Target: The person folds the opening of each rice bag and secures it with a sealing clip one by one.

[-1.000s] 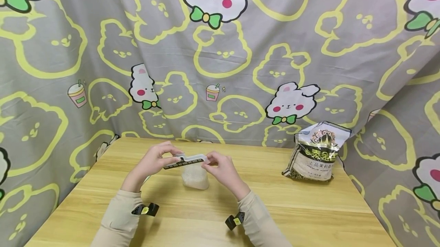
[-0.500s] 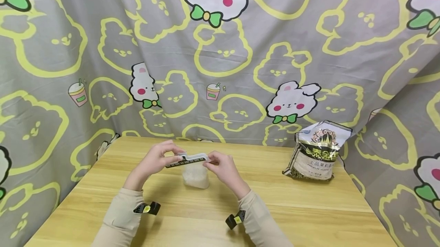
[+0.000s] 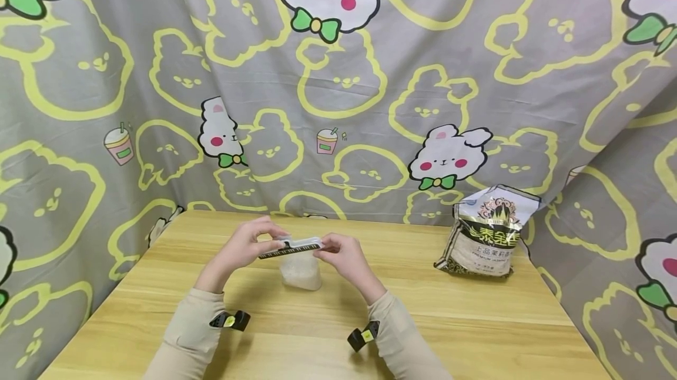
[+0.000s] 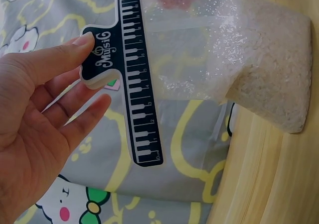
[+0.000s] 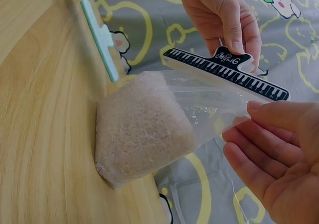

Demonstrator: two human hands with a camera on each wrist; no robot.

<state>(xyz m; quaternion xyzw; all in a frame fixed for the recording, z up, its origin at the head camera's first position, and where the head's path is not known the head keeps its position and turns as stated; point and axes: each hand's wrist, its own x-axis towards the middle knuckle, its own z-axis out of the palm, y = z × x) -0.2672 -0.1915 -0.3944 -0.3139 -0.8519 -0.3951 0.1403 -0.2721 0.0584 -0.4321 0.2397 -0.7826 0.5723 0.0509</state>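
Observation:
A clear plastic bag of rice (image 3: 300, 274) stands on the wooden table between my hands, its thin upper part drawn up. My left hand (image 3: 256, 242) pinches the handle of a black bag clip (image 4: 104, 55) printed with piano keys, a ruler scale and the word "Music". The clip (image 5: 232, 69) lies across the bag's top. With thumb and fingers, my right hand (image 5: 276, 144) pinches the upper edge of the bag (image 5: 144, 129), close to the clip's end. In the head view the clip and left fingers hide part of the bag's top.
A mint-green clip (image 5: 99, 40) lies on the table beyond the bag, in the right wrist view. At the right back of the table stands a larger printed rice sack (image 3: 483, 236). A patterned curtain (image 3: 349, 92) hangs behind the table (image 3: 449, 321).
My left hand has shifted slightly to the right with the black clip, further along the bag's top. The right hand keeps its pinch on the bag and has barely moved.

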